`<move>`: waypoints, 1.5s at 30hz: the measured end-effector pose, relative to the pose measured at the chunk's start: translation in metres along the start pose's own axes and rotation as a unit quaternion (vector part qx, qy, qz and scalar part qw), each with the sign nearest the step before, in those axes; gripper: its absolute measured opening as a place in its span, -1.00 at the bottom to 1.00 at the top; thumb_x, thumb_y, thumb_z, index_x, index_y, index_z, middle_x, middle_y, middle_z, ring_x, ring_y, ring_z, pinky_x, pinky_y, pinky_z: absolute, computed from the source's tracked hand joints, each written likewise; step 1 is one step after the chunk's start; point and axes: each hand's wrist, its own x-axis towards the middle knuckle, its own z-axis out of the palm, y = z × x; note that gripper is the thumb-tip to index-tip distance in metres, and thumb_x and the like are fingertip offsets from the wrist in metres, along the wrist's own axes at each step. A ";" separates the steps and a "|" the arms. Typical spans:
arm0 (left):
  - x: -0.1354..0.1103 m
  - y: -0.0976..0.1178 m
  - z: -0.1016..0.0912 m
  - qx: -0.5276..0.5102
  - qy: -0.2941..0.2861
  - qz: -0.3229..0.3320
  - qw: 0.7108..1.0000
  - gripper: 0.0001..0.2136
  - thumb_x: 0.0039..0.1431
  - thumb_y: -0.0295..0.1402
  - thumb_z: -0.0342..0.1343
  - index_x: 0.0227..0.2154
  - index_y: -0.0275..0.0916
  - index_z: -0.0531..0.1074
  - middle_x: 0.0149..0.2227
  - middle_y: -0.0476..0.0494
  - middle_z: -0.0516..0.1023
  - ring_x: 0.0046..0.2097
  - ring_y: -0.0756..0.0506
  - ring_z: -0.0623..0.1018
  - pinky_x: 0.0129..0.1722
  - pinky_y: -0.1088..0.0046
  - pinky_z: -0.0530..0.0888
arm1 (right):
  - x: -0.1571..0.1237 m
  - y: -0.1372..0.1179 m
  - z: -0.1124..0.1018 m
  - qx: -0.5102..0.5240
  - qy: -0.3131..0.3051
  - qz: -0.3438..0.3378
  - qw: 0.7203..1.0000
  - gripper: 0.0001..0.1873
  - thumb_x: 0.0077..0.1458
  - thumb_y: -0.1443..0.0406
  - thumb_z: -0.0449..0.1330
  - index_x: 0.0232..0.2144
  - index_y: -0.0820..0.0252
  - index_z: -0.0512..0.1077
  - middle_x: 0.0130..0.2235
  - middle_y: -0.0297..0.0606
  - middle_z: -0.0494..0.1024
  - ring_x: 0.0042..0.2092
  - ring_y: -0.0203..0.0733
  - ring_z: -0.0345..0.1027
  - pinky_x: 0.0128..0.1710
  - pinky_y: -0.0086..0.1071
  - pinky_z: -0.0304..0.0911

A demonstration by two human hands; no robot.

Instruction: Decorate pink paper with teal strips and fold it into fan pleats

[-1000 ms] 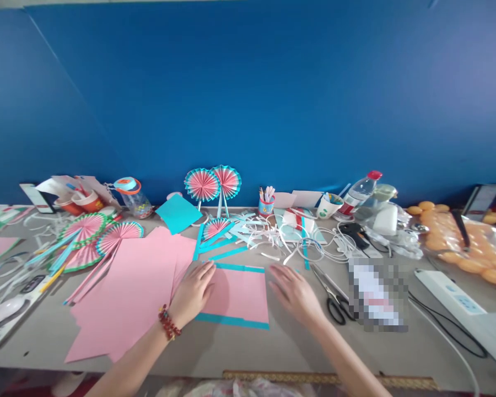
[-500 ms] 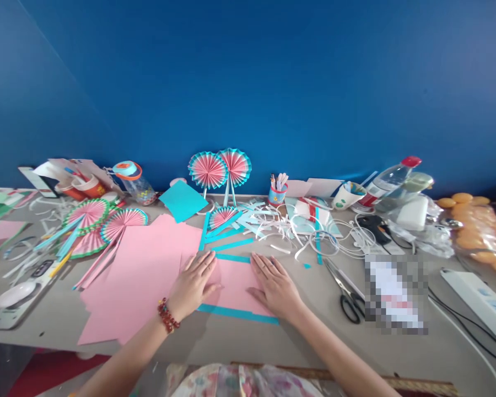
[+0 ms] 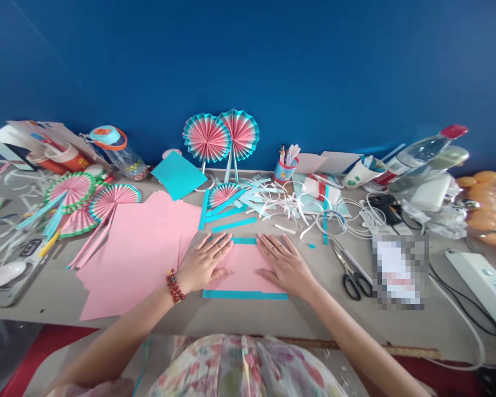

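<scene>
A pink paper sheet (image 3: 244, 267) lies flat on the table before me. Light blue strips run along its far edge and its near edge (image 3: 243, 294). My left hand (image 3: 201, 263) presses flat on the sheet's left side, fingers stretched out and angled toward the far strip. On the right side my right hand (image 3: 287, 267) rests palm down with its fingers spread. Neither hand grips anything. Just beyond my fingers lies a loose blue strip (image 3: 234, 224). Close to my left hand is a stack of larger pink sheets (image 3: 140, 253).
Black-handled scissors (image 3: 353, 278) lie right of my right hand. Behind are paper scraps (image 3: 268, 196), two upright pleated fans (image 3: 206, 138), a blue paper square (image 3: 179, 175) and a pencil cup (image 3: 285, 170). A power strip (image 3: 481, 284) sits far right; more fans (image 3: 114, 201) lie left.
The view has tipped downward. The bordered sheet's strips slanted before and now lie nearly level. Both hands stay flat on it, having shifted slightly.
</scene>
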 end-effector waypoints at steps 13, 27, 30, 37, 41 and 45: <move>-0.037 0.008 0.001 0.046 0.037 -0.098 0.993 -0.25 0.31 0.04 -0.10 0.39 -0.29 -0.12 0.39 -0.31 0.03 0.37 -0.26 0.16 0.35 0.09 0.03 | -0.001 0.003 0.001 0.032 0.024 -0.005 0.999 -0.21 0.30 -0.01 0.01 0.40 0.15 -0.15 0.36 -0.13 0.13 0.34 0.01 0.05 0.35 0.07 -0.16; -0.011 -0.010 -0.011 0.076 0.088 -0.128 0.985 -0.48 0.36 -0.11 -0.08 0.31 -0.19 0.16 0.37 -0.25 0.12 0.36 -0.27 0.17 0.28 0.01 0.18 | -0.007 0.008 -0.008 0.145 0.030 0.067 0.987 -0.38 0.25 0.03 0.09 0.28 0.09 0.22 0.31 -0.11 0.25 0.29 0.03 0.15 0.30 0.07 0.04; 0.002 -0.006 -0.009 0.064 0.095 -0.102 0.988 -0.45 0.36 -0.11 -0.08 0.34 -0.16 0.10 0.38 -0.24 0.10 0.35 -0.27 0.18 0.29 0.02 0.16 | -0.008 0.009 -0.007 0.169 0.058 0.087 0.980 -0.49 0.27 0.13 0.09 0.22 0.10 0.31 0.25 -0.11 0.35 0.25 -0.01 0.23 0.28 0.03 0.10; 0.008 0.009 0.004 0.046 0.057 -0.021 0.997 -0.31 0.29 0.06 -0.07 0.37 -0.13 -0.03 0.41 -0.24 0.00 0.36 -0.28 0.16 0.30 0.07 0.15 | -0.007 0.010 -0.006 0.179 0.066 0.097 0.977 -0.61 0.23 0.26 0.13 0.09 0.10 0.42 0.21 -0.15 0.41 0.22 -0.02 0.26 0.26 0.01 0.14; 0.007 0.008 0.001 0.064 0.051 -0.018 0.997 -0.31 0.29 0.07 -0.07 0.36 -0.15 0.01 0.40 -0.25 0.01 0.36 -0.28 0.16 0.31 0.00 0.11 | -0.006 0.009 -0.007 0.173 0.068 0.096 0.978 -0.62 0.23 0.27 0.12 0.09 0.10 0.42 0.20 -0.16 0.42 0.22 -0.03 0.26 0.25 0.00 0.16; 0.009 -0.003 -0.004 0.049 0.049 -0.017 0.997 -0.48 0.32 -0.14 0.00 0.31 -0.04 0.14 0.37 -0.14 0.14 0.34 -0.24 0.21 0.32 -0.07 0.06 | -0.005 0.008 -0.006 0.154 0.069 0.093 0.981 -0.62 0.24 0.30 0.09 0.09 0.09 0.43 0.20 -0.15 0.42 0.21 -0.02 0.27 0.25 -0.02 0.18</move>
